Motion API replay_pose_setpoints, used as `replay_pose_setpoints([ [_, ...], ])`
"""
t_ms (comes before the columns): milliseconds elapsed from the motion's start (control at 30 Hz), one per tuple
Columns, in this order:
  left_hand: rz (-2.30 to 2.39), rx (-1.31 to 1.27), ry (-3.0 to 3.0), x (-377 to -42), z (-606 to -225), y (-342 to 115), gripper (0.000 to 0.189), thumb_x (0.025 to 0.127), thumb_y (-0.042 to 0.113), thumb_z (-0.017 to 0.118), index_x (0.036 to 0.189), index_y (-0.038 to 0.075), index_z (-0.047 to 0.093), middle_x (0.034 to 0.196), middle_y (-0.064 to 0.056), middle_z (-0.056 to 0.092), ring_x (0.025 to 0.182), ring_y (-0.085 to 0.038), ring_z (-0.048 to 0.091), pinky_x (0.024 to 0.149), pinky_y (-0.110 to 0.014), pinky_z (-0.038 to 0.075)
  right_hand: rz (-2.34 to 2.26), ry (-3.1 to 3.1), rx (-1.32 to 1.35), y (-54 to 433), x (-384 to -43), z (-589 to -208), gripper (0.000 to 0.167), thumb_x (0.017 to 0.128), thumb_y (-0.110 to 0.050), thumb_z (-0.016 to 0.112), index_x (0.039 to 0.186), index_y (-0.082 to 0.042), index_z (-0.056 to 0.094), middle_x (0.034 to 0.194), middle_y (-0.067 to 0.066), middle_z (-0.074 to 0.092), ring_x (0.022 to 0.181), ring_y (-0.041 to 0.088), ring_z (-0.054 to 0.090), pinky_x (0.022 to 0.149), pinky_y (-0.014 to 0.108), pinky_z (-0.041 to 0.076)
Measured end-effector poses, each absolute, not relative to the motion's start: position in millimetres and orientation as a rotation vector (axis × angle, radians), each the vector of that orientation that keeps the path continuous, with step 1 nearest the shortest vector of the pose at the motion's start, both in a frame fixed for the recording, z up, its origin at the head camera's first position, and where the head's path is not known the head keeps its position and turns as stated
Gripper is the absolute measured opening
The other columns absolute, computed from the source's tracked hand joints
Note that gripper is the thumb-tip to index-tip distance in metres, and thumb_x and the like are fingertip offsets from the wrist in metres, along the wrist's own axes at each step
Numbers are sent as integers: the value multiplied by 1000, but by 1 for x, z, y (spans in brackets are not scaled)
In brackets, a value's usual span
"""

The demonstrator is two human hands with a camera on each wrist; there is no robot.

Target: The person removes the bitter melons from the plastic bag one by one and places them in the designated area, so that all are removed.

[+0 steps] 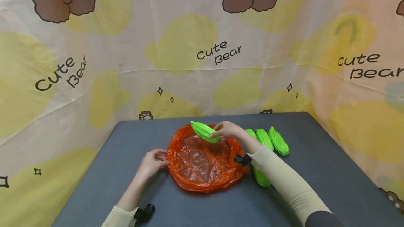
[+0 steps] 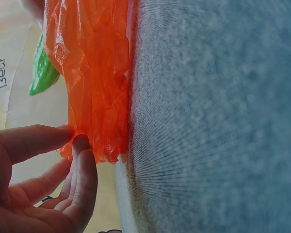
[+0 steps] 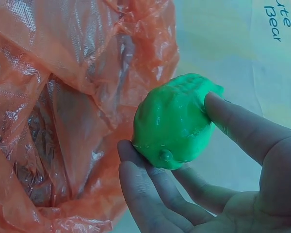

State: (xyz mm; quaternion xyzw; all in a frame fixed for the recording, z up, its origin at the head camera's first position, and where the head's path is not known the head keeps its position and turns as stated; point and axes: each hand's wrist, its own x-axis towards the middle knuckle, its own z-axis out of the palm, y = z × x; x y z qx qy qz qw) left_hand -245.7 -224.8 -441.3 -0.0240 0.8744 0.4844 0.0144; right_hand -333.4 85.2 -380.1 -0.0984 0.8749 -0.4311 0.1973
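An orange plastic bag (image 1: 202, 186) lies spread on the table with its wide mouth facing up. At its left edge my left hand (image 1: 152, 164) pinches the rim between thumb and fingers; the left wrist view shows the bag's thin film (image 2: 94, 92) at the fingertips. Over the far part of the mouth, my right hand (image 1: 228, 130) holds a bright green toy bitter melon (image 1: 202, 131) at one end, tilted. Seen from the right wrist, the thumb presses one side of this bitter melon (image 3: 174, 121) and the fingers support the other.
Several more green bitter melons (image 1: 279, 141) lie right of the bag, one nearer bitter melon (image 1: 261, 178) partly under my right forearm. The grey table (image 1: 104, 171) ends at a printed cloth backdrop (image 1: 176, 45). Each wrist carries a black device (image 1: 144, 213).
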Motion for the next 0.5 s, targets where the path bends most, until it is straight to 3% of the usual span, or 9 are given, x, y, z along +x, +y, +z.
replay_pose_setpoints([
  [500, 1520, -73, 2701, -248, -443, -226, 39, 80, 2, 71, 117, -2, 61, 89, -12, 67, 73, -20, 66, 66, -36, 57, -1263, 2393, -267, 97, -324, -371, 58, 84, -31, 72, 129, 0, 52, 134, 19, 50, 95, 23, 66, 89, 44, 52],
])
